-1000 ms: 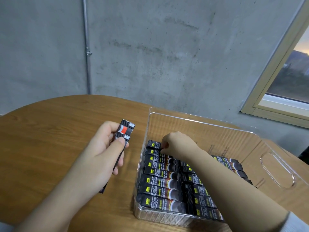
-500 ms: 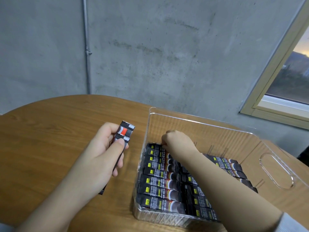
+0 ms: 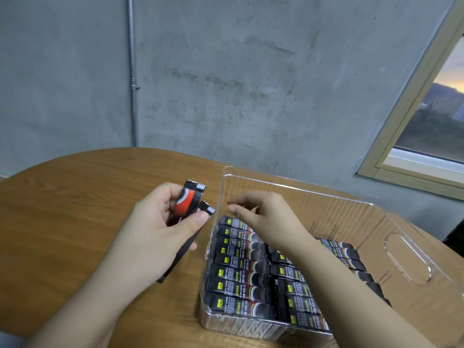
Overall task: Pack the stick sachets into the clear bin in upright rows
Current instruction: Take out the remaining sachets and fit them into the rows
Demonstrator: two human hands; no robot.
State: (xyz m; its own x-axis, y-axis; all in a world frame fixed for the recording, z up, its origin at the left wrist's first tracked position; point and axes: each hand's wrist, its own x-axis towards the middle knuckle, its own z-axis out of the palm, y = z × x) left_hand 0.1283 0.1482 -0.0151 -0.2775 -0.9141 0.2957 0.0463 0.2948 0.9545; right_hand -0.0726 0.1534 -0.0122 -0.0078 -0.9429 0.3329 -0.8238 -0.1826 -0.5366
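My left hand (image 3: 160,229): it grips two black stick sachets with red marks (image 3: 187,209), left of centre.
My right hand (image 3: 261,217): empty, fingers loose, above the packed black sachets (image 3: 241,267) in the clear plastic bin (image 3: 414,262), lower right.
Risk: reaching across, I may catch the bin's near wall; a sachet can slip onto the round wooden table (image 3: 62,209).
In the way: only this wall.

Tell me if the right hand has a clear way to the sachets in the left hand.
Probably yes: the right hand hovers empty above the bin, beside the sachets held in the left hand, with only the bin's low wall between.
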